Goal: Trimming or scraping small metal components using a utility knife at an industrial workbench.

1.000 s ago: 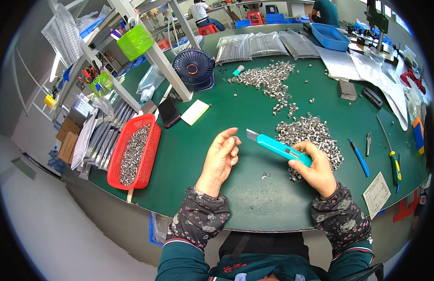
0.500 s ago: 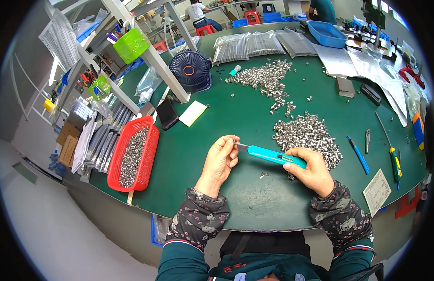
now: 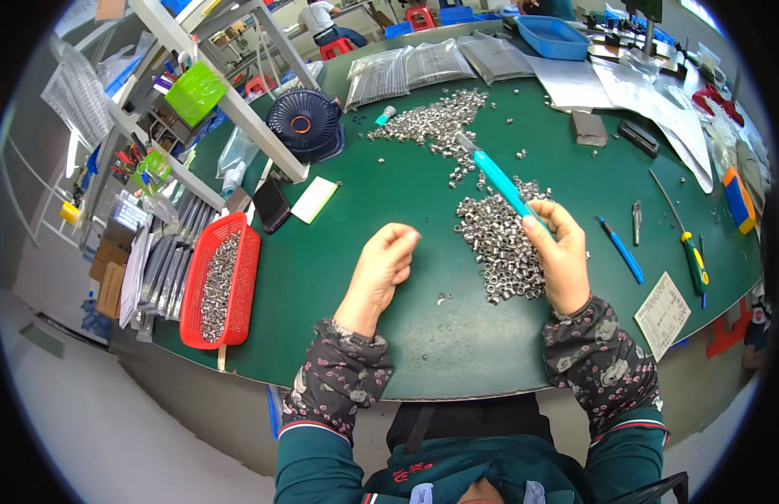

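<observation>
The right hand (image 3: 564,256) has its grip closed on a teal utility knife (image 3: 503,181), whose long axis runs up and left from the grip, over the pile of small metal rings (image 3: 503,244) on the green bench (image 3: 364,210). The left hand (image 3: 385,265), left of that pile, is loosely curled, possibly pinching one ring; too small to tell.

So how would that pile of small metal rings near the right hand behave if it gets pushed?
The pile of small metal rings is loose and heaped, so a push would probably spread it rather than move it whole. The pieces look round and shiny, so some would likely roll across the green table, as the strays near the left hand suggest. Each probably feels heavy for its size.
</observation>
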### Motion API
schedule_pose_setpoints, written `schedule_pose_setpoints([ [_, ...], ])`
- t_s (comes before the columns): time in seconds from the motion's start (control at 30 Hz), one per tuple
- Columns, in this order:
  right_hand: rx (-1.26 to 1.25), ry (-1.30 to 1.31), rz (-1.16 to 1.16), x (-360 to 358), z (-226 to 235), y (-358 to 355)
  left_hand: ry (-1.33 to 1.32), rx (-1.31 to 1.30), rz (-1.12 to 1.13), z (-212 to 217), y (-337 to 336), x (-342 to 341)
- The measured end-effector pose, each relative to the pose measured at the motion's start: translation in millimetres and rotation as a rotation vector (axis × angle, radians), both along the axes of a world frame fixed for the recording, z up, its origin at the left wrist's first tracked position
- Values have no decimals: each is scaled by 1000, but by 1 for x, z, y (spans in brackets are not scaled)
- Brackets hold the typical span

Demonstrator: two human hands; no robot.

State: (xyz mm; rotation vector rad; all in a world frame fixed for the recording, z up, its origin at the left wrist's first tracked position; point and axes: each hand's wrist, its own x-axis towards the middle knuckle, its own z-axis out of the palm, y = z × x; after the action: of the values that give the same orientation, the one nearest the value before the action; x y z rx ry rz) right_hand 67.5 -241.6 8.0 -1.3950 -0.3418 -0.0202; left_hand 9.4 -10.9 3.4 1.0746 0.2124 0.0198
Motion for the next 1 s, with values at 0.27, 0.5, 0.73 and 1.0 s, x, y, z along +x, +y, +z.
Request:
schedule_pose_setpoints([
  [0.27,58,-26,10,-2,1,1,-79,1385,49,-3,-40,43],
  [0.5,32,-19,20,-4,1,2,-147,1397,77,-9,-38,47],
  [0.73,-347,-378,6,-8,-3,3,-81,-294,-33,3,-8,2],
  [1.0,-418,-468,207,-13,-2,6,-103,-354,71,-3,9,-10],
])
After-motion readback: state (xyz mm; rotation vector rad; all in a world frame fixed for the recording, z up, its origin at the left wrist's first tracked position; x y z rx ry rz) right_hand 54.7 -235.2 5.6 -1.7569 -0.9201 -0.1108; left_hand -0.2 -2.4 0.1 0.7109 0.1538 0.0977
